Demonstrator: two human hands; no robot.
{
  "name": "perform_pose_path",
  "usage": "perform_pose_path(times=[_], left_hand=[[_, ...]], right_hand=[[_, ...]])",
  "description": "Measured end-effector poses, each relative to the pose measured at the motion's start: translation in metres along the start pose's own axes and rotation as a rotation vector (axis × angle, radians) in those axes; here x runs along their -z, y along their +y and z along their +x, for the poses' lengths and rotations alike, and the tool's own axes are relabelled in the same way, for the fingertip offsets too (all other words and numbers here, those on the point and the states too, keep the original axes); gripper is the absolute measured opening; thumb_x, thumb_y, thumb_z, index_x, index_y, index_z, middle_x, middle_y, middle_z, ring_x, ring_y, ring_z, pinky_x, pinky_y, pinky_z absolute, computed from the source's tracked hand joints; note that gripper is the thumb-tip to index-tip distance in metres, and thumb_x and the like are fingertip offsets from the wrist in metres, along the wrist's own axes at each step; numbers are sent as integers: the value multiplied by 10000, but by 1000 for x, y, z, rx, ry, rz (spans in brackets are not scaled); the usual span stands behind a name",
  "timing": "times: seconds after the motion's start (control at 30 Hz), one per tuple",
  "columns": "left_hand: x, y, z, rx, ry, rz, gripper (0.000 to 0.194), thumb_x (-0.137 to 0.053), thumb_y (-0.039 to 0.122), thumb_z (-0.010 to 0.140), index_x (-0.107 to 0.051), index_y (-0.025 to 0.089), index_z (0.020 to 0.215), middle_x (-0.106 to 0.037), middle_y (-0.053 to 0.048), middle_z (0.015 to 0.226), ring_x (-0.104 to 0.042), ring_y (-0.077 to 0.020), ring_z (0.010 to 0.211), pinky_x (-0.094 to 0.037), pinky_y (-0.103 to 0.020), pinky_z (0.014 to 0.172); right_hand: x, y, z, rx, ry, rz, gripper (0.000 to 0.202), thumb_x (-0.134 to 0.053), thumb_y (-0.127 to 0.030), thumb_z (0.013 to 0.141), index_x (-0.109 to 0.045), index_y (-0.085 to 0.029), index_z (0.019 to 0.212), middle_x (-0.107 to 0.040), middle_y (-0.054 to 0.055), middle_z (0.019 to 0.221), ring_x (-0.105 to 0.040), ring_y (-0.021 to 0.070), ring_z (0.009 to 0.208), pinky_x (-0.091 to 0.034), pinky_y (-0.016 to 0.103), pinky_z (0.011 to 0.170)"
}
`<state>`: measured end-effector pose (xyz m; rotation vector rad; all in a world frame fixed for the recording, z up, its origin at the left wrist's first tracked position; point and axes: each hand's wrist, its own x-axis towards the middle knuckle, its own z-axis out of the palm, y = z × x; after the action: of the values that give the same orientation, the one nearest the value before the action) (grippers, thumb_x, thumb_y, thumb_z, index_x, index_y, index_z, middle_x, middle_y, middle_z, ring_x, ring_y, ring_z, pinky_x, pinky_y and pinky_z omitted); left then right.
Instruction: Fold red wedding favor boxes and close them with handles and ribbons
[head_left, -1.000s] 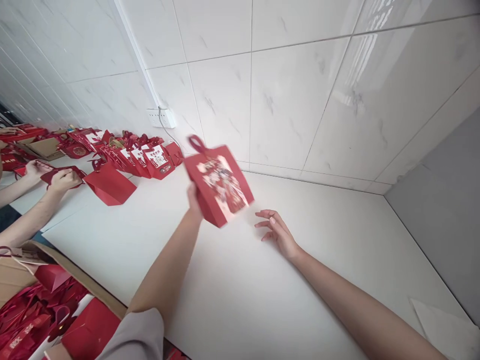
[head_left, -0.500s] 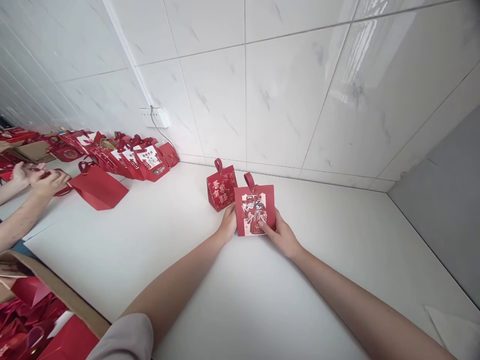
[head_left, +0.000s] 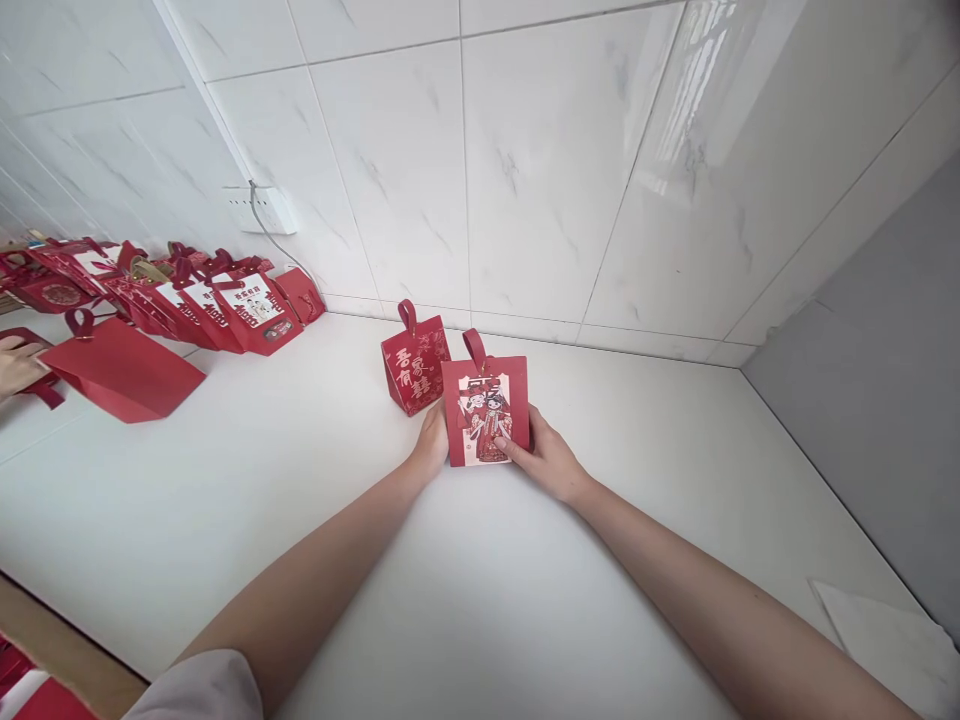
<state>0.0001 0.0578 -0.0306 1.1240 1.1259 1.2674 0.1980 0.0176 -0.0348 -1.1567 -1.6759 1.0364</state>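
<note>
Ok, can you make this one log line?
right hand: gripping couple-print red gift box | left hand: at same box's left edge | pale-lettered red gift box: standing beyond left hand

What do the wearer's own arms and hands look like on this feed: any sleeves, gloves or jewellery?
The left hand and right hand are ungloved; no rings, watches or bracelets show. A plain, pale grey sleeve shows on the left arm; no right sleeve is visible.

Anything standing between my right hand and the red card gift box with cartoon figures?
Nothing visible: your right hand holds that red card gift box by its right side. The red box with white lettering stands beyond, to its left.
</note>
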Motion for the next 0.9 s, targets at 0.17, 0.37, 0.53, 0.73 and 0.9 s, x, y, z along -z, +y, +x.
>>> perform_pose_path(times=[0.17,0.37,0.53,0.73,0.9], left_hand=[[-1,-2,0,-5,-35,-13,433,-611,613,829,-714,210,950,-754,-63,1017,-685,-284,973,-540,-381,864],[-3,3,-9,-398,-172,-179,710,-563,755,775,-587,225,1247,-703,-89,1065,-685,-243,919,-553,-364,808],[-3,51,-16,-676,-185,293,170,-721,340,820,-704,180,874,-709,-29,792,-656,-149,726,-517,-248,690],[-7,80,-23,-639,-376,392,256,-663,362,857,-721,153,721,-681,-38,645,-618,-146,590,-486,-245,563],[-6,70,-25,-610,-533,231,446,-493,499,936,-724,146,794,-666,-71,677,-632,-178,635,-502,-279,600]], right_hand=[[1,3,0,2,0,5,655,-650,-494,868,-393,-264,1424,-609,82,1368,-617,268,1194,-507,443,1011],[-5,1,-6,222,203,-18,603,-612,-442,917,-357,-249,1429,-573,112,1381,-563,277,1263,-481,504,1053],[-10,-3,-12,612,461,-149,604,-559,-241,948,-297,-282,1490,-560,128,1308,-580,266,1200,-506,514,1011],[-11,-10,-18,851,478,-357,675,-540,-119,902,-333,-343,1504,-555,94,1105,-591,244,1001,-564,442,807],[-10,-14,-20,844,448,-368,695,-521,-107,896,-325,-344,1519,-533,85,1059,-577,231,949,-556,421,772]])
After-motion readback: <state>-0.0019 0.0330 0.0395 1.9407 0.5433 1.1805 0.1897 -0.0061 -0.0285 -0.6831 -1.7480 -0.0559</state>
